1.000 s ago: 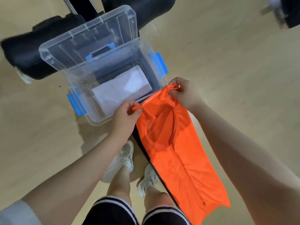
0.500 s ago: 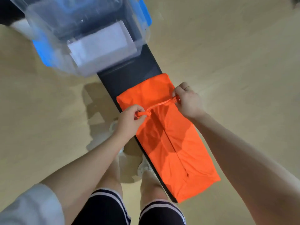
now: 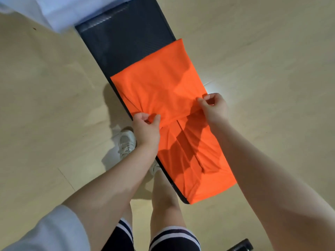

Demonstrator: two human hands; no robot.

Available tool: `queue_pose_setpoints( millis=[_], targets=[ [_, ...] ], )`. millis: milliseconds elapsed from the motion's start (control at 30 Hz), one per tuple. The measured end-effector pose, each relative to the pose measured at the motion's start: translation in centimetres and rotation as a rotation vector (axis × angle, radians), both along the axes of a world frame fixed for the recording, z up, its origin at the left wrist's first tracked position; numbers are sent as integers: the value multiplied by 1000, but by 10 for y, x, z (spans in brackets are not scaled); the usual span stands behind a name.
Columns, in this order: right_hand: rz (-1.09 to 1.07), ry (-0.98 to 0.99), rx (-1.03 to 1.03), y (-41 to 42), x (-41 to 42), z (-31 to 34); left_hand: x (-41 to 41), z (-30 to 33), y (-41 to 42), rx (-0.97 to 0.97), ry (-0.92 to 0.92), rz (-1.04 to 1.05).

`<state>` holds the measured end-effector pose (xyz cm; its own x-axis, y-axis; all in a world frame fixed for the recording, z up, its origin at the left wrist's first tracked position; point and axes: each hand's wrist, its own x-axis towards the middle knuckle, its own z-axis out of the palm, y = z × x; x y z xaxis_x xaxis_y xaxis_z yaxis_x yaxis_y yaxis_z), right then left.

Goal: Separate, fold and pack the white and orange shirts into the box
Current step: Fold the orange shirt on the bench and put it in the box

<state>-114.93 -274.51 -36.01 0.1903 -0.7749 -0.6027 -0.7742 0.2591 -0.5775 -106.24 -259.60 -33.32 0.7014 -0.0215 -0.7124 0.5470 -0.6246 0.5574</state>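
The orange shirt [image 3: 163, 91] lies folded along a narrow dark bench [image 3: 125, 35] above the wooden floor [image 3: 45, 87]. The left hand [image 3: 146, 129] pinches bunched fabric at the shirt's near-left edge, while the right hand [image 3: 213, 107] pinches the opposite edge, the two hands well apart.

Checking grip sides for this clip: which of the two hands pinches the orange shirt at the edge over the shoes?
The left hand, pinching the orange shirt just above the white shoe. The right hand grips the opposite edge, over bare floor.
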Motion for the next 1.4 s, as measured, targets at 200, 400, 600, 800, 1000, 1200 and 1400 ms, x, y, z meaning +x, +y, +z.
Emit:
queue_pose_setpoints(
  millis=[200,400,600,800,1000,1200,1400],
  targets=[
    [38,-49,27,-11,-4,9,3,7,5,-83,145,261],
    [95,159,-16,2,-30,9,-26,-2,49,-29,224,-121],
    [848,97,-537,63,-44,21,-32,6,63,67,-138,-684],
    [1034,373,-281,111,-79,19,-39,2,81,321,-70,-1301],
    [848,327,-255,121,-126,36,-50,14,102,133,54,-1114],
    [389,335,-59,128,-167,52,-94,30,121,42,191,-990],
    [322,326,-18,113,-205,58,-156,24,126,27,209,-859]
  ],
)
